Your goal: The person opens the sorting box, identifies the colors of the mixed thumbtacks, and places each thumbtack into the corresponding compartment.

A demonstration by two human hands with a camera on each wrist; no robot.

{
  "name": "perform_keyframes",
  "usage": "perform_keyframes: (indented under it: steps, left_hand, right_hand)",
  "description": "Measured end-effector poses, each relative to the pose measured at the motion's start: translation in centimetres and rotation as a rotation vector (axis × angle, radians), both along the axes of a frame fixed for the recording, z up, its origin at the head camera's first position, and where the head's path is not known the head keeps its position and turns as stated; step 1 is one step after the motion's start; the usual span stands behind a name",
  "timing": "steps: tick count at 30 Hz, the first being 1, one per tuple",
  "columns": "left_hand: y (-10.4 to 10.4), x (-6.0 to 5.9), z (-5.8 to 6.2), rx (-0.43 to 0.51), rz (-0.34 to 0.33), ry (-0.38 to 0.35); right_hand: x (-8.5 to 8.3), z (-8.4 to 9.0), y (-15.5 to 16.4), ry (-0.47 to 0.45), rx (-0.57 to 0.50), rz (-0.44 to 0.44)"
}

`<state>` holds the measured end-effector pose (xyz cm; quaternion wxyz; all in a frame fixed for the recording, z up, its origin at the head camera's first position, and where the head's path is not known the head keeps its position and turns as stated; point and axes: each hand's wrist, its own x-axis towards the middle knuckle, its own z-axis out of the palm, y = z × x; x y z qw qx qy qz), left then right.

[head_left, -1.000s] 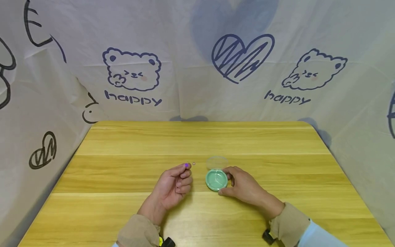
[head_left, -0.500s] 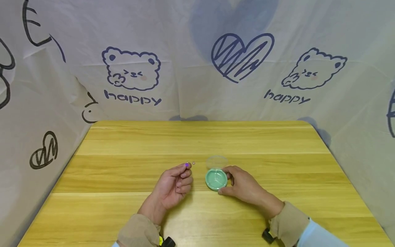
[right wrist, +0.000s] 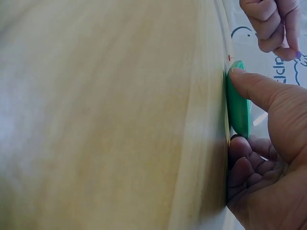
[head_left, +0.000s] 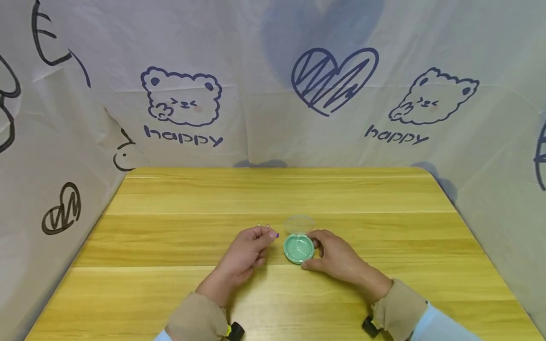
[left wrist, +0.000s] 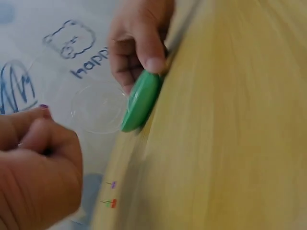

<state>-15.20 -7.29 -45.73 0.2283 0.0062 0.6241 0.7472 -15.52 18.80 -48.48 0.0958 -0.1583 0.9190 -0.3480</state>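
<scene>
In the head view, just left of centre in the lower half of the frame, the left hand [head_left: 249, 251] hovers over the wooden table [head_left: 170, 227] with its fingers curled, thumb and forefinger pinching a tiny purple bead [head_left: 277, 235] at their tips. Two more small beads [head_left: 263, 226] lie on the table just above that hand. Right of the bead, touching nothing of the left hand, sits a round green dish [head_left: 299, 248]. A clear round lid [head_left: 300, 222] lies flat on the table just above the dish, its edge close to the dish's rim. Further right, the right hand [head_left: 337, 255] holds the dish: the thumb presses its lower right edge and the curled fingers close on its upper right edge. The right wrist view shows the same grip, thumb tip on the green rim. Tan sleeves [head_left: 398, 308] cover both wrists at the bottom of the frame.
</scene>
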Motion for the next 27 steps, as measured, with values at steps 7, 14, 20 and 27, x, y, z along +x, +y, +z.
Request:
perform_keyframes:
  steps: [7, 14, 20, 27]
  left_hand:
    - [2.0, -0.6, 1.1, -0.724, -0.105, 0.485]
    - [3.8, -1.6, 1.3, -1.15, -0.268, 0.836]
    - [4.5, -2.1, 0.4, -1.337, -0.333, 1.082]
    - [5.1, -2.4, 0.0, -1.341, -0.339, 1.126]
  right_hand:
    - [0.0, 0.0, 0.1, 0.005, -0.001, 0.0]
    - [0.1, 0.0, 0.1, -0.003, -0.008, 0.013]
    - [0.1, -0.1, 0.2, 0.005, -0.012, 0.025]
    - [0.0, -0.3, 0.2, 0.016, -0.001, 0.023]
